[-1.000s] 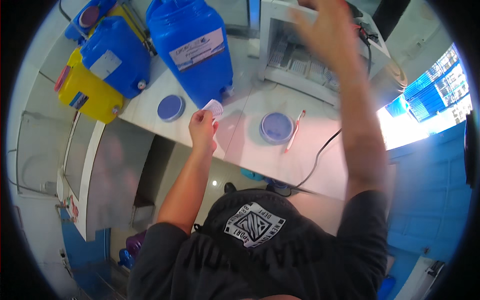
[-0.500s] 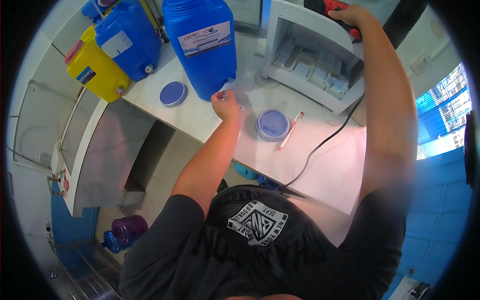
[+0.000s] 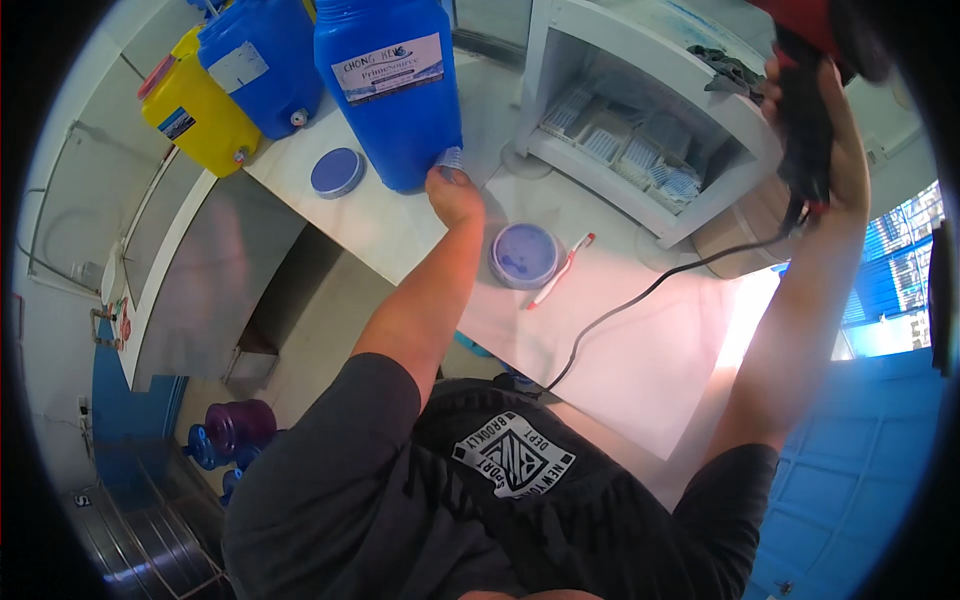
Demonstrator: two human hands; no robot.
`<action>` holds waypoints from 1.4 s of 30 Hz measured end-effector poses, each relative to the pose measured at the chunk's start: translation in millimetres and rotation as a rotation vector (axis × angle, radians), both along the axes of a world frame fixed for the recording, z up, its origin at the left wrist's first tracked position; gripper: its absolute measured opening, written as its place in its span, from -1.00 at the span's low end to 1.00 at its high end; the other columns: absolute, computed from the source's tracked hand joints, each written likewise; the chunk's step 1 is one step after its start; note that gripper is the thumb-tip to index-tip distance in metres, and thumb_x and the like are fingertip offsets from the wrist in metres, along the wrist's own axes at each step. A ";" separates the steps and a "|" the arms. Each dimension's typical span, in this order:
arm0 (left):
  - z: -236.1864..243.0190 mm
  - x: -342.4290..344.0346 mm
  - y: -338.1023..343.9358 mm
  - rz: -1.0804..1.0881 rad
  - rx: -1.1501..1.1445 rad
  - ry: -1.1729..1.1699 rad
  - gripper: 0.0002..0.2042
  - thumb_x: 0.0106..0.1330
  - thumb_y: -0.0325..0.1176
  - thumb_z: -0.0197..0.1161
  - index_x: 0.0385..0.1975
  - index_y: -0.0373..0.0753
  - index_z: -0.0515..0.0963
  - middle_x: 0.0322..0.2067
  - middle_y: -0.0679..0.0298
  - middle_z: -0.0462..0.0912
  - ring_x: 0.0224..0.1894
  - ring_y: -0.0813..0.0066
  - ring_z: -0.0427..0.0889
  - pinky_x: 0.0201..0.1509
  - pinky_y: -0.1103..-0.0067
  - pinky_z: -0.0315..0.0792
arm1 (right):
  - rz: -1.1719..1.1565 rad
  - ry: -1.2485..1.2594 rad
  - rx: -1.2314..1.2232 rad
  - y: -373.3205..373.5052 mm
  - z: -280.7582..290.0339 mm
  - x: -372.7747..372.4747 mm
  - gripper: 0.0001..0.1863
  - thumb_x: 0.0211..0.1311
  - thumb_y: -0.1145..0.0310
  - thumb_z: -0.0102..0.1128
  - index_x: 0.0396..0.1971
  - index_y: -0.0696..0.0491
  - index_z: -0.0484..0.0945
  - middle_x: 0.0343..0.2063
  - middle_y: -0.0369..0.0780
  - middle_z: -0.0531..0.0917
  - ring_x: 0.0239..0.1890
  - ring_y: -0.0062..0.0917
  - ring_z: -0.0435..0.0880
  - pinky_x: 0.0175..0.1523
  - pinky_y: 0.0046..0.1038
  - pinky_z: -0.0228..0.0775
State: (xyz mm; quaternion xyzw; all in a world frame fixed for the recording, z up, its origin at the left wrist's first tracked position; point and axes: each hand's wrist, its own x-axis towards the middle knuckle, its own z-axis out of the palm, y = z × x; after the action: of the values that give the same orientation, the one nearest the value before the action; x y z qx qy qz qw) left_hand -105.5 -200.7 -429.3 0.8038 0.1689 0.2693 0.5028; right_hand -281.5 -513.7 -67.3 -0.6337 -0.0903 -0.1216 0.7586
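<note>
My left hand [image 3: 457, 200] is closed on a small clear plastic seal [image 3: 450, 159] with pale print, at the lower front corner of a tall blue water container [image 3: 400, 125]. Whatever lies behind the seal and fingers is hidden. Raised at the upper right, my right hand [image 3: 845, 150] wraps round the black handle of a red and black heat gun [image 3: 803, 130], whose far end is blurred and cut by the picture's edge. Its black cord [image 3: 620, 308] runs down across the white counter. Nearest below my left hand sits a round purple-blue lid [image 3: 525, 254], beside a red-and-white pen [image 3: 562, 270].
Another round lid [image 3: 338, 173] lies left of the tall container. A second blue container [image 3: 262, 70] and a yellow one [image 3: 205, 120] stand at the counter's far left. A white open-fronted cabinet [image 3: 640, 110] holds small printed pieces, with a dark cloth [image 3: 725, 72] on top.
My right hand has lifted the heat gun off the cabinet top and swung it to the right. My left hand stays at the blue container's base with the seal. The view has shifted slightly.
</note>
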 end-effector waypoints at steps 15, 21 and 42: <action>8.3 -14.9 41.2 -0.252 0.598 -0.018 -0.75 0.26 -0.35 0.30 -0.09 -0.22 0.67 -0.09 0.15 0.71 -0.05 0.02 0.66 0.04 0.24 0.52 | -0.300 -0.238 -0.439 86.7 -89.5 -108.0 -0.08 0.13 -0.28 0.24 0.18 0.27 0.36 -0.25 -0.14 0.53 -0.32 -0.53 0.52 -0.26 -0.49 0.43; -7.5 -2.9 40.8 -0.339 0.388 -0.002 -0.53 0.20 -0.49 0.33 0.15 -0.32 0.47 -0.06 0.01 0.67 -0.04 -0.03 0.64 0.05 0.23 0.49 | -0.035 -0.001 -0.092 86.4 -95.6 -100.3 -0.11 0.03 -0.11 0.45 0.15 0.30 0.38 -0.31 -0.09 0.60 -0.43 -0.54 0.58 -0.34 -0.53 0.49; -7.2 -5.7 26.9 -0.378 0.207 -0.134 -0.50 0.27 -0.50 0.22 0.26 -0.33 0.39 0.06 -0.03 0.60 0.04 -0.07 0.60 0.15 0.27 0.47 | -0.043 0.532 -0.281 121.4 -175.2 -42.4 -0.60 0.05 0.39 0.52 -0.11 0.12 0.57 -0.33 -0.34 0.63 -0.33 -0.66 0.59 -0.20 -0.51 0.49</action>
State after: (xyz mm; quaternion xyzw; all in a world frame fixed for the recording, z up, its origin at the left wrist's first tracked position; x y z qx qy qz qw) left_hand -111.2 -173.8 -436.5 0.8489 -0.0472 0.2389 0.4692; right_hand -323.9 -392.3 -242.5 -0.7438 0.1091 0.0463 0.6578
